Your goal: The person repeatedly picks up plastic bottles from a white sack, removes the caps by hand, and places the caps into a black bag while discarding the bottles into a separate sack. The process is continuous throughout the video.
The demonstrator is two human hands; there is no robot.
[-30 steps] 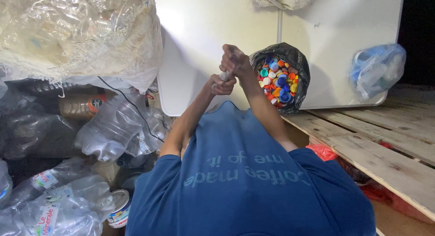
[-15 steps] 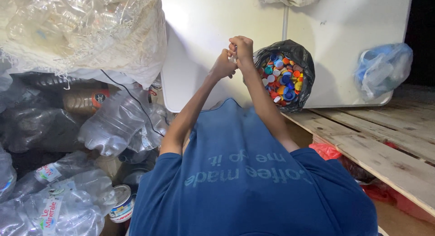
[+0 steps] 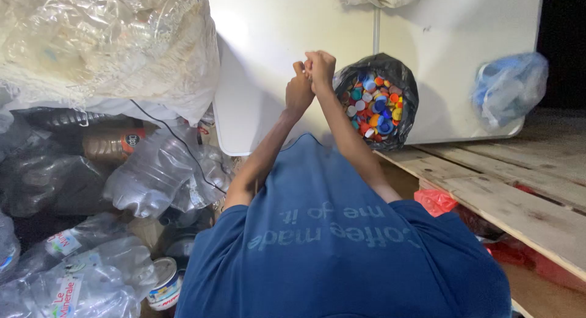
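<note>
My left hand (image 3: pixel 298 91) and my right hand (image 3: pixel 321 66) are raised in front of me and pressed together, fingers curled shut. Anything pinched between them is hidden. Just right of the hands stands a black plastic bag (image 3: pixel 400 71), open at the top and filled with several coloured bottle caps (image 3: pixel 373 107). The hands are beside the bag's left rim, in front of a white panel (image 3: pixel 268 49). My blue shirt fills the lower middle of the view.
A big clear sack of crushed bottles (image 3: pixel 104 43) hangs at upper left, with loose crushed plastic bottles (image 3: pixel 159 171) and a tin (image 3: pixel 162 284) below. A wooden pallet (image 3: pixel 525 202) lies at right, with a blue bag (image 3: pixel 510 89) and red plastic (image 3: pixel 434 201).
Both hands have risen and drawn closer together, moving from left of the bag up to its top left rim. A small pale thing seen between them earlier is no longer visible.
</note>
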